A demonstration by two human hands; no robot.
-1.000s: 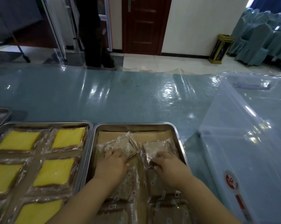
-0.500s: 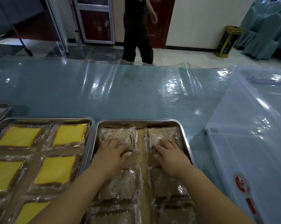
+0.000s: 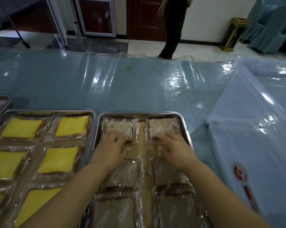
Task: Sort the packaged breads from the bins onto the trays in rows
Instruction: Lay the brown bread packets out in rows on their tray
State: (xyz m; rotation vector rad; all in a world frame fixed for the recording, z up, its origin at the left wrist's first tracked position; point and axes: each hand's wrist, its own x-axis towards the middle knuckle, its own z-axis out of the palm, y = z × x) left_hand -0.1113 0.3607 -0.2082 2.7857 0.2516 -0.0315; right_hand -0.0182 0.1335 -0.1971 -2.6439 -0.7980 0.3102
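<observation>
Bin (image 3: 254, 145) right of trays (image 3: 187, 137), on table (image 3: 106, 83)

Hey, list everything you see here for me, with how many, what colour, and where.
brown bread packs: six visible, brown in clear wrap, right tray
yellow bread packs: at least six, yellow, left tray
third tray: one, steel, far left edge
plastic bin: one, clear, right of trays
table: one, blue-green cover, beneath trays
bystander: one, dark clothes, beyond table
waste bin: one, gold and black, by wall
left hand: one, fingers resting on back-left brown pack
right hand: one, fingers resting on back-right brown pack
</observation>
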